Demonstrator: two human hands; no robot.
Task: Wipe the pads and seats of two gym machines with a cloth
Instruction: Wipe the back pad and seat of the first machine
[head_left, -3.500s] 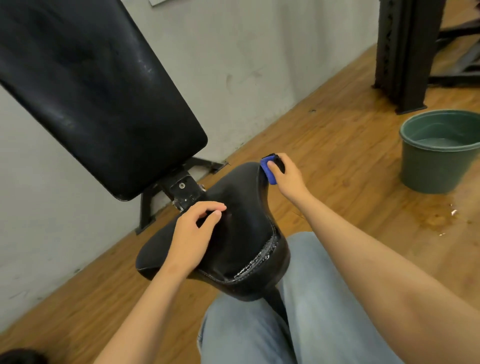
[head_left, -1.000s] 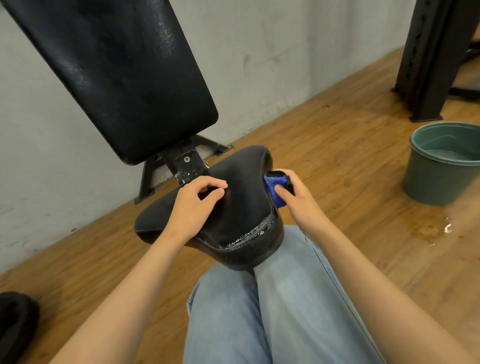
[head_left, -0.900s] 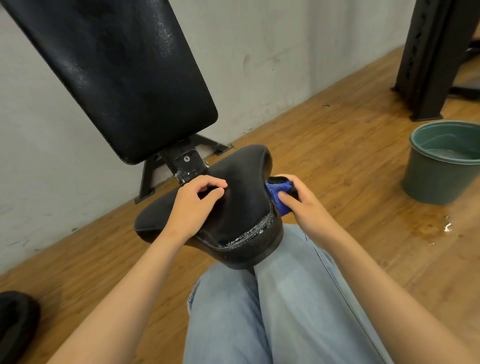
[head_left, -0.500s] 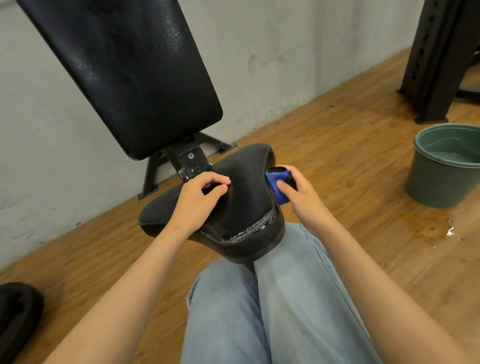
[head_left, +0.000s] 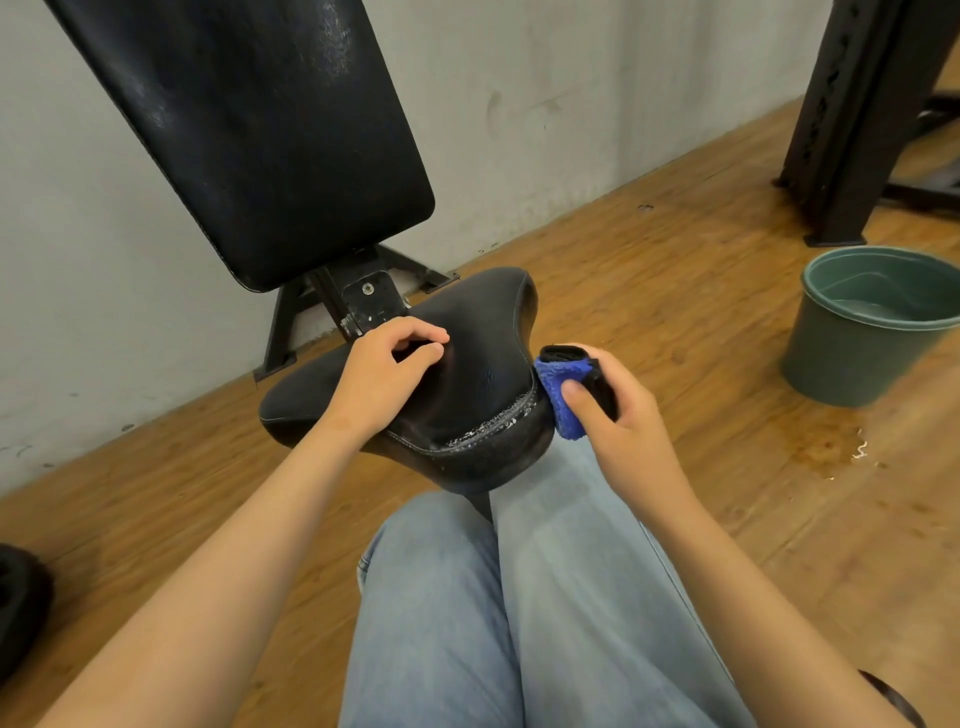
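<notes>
A black padded seat (head_left: 483, 364) of a gym bench stands in the middle, its near edge wet and shiny. Above it tilts the black back pad (head_left: 249, 130). My left hand (head_left: 384, 379) rests on top of the seat with its fingers curled, holding nothing that I can see. My right hand (head_left: 618, 410) grips a folded blue and black cloth (head_left: 563, 397) and presses it against the seat's right side, near the front corner.
A green bucket (head_left: 857, 358) with water stands on the wooden floor at the right, with a wet patch (head_left: 831, 452) in front of it. A black steel upright (head_left: 852, 119) rises at the far right. My jeans-clad legs (head_left: 519, 613) sit below the seat. A dark object (head_left: 21, 603) lies at the left edge.
My right hand has slid the cloth along the seat's right side, from the far tip toward the near front corner. My left hand has stayed on the seat.
</notes>
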